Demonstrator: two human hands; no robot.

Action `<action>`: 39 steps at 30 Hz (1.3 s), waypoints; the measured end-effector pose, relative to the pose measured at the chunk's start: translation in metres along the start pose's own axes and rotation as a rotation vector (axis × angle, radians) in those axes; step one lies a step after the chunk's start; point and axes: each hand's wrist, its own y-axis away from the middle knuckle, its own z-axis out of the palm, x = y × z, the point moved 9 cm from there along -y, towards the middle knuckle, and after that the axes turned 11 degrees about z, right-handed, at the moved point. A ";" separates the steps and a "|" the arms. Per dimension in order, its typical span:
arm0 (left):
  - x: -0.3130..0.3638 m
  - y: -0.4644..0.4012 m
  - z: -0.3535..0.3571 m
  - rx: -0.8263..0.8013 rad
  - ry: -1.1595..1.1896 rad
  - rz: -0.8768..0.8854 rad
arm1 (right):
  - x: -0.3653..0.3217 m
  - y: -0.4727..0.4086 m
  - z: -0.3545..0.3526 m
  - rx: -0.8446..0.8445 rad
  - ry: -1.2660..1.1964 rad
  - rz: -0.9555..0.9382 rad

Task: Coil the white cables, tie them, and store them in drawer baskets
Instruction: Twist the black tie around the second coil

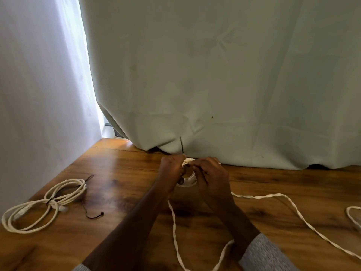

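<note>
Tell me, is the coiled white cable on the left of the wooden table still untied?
No: the coiled white cable lies on the wooden table with a dark tie cinched around its middle.

I seem to be in a home room: a wooden counter stands against a pale hanging curtain, daylight showing beside a white wall.

White cables: three, namely a tied coil, a flat cable in the hands, and a loop at the right edge
Loose dark ties: one
Hands: two, left and right
Tabletop: one
Curtains: one
</note>
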 end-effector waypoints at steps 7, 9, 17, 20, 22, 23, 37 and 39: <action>-0.002 0.001 0.012 -0.161 -0.120 0.094 | 0.003 -0.003 -0.005 -0.008 0.011 0.099; -0.002 0.002 0.014 -0.189 -0.116 0.090 | 0.011 -0.006 -0.008 -0.018 -0.094 0.244; 0.006 0.007 0.023 -0.322 -0.180 0.136 | 0.039 -0.006 0.001 -0.276 -0.605 0.658; 0.010 0.011 0.031 -0.409 -0.230 0.166 | 0.046 -0.003 0.002 -0.282 -0.715 0.772; 0.014 0.014 0.035 -0.448 -0.249 0.192 | 0.049 -0.003 -0.001 -0.246 -0.758 0.812; 0.015 0.015 0.037 -0.456 -0.251 0.203 | 0.050 -0.003 -0.002 -0.220 -0.767 0.828; 0.021 0.021 0.043 -0.353 -0.104 0.194 | 0.064 0.002 -0.011 -0.095 -0.689 0.865; 0.017 0.020 0.041 -0.338 -0.095 0.164 | 0.063 -0.001 -0.011 -0.121 -0.653 0.830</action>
